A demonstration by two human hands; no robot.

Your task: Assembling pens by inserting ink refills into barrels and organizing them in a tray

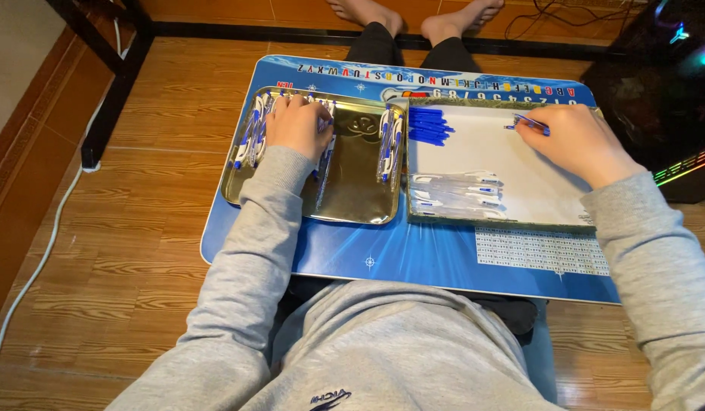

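I see my right hand pinching a blue pen part, its long axis pointing left; my left hand lies curled over pens in the gold tray.

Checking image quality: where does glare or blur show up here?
Head view: the gold tray mirrors the room light, the white tray looks washed out, the clear pen barrels on it blur together, and the right hand casts only a soft shadow.

From here my left hand covers the pens beneath it on the gold tray, so I cannot count them; my right hand hides most of the blue pen part it pinches; the clear barrels blur together; both feet are cut off at the top edge.
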